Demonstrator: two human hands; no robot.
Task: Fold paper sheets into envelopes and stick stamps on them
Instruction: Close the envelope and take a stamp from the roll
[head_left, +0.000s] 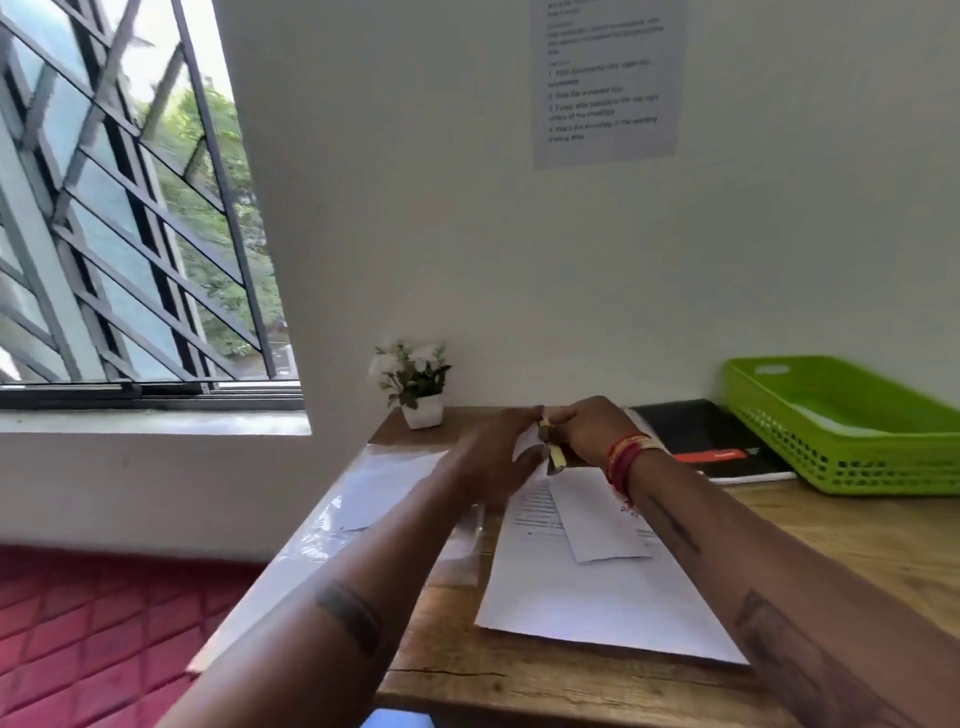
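Both hands meet above the far part of the wooden desk (857, 535). My right hand (587, 428) grips a small yellowish stick-like object (556, 454), perhaps a glue stick. My left hand (498, 452) touches its top end with fingers and thumb, and a small white piece of paper (527, 441) shows between the hands. Below them a folded white envelope (597, 519) lies on a printed paper sheet (587, 587). What the left fingers pinch is blurred.
A clear plastic sleeve with white sheets (384, 493) lies at the desk's left edge. A small potted plant (415, 384) stands against the wall. A black folder (711, 436) and a green plastic basket (852, 421) sit at the right. A printed notice (605, 78) hangs on the wall.
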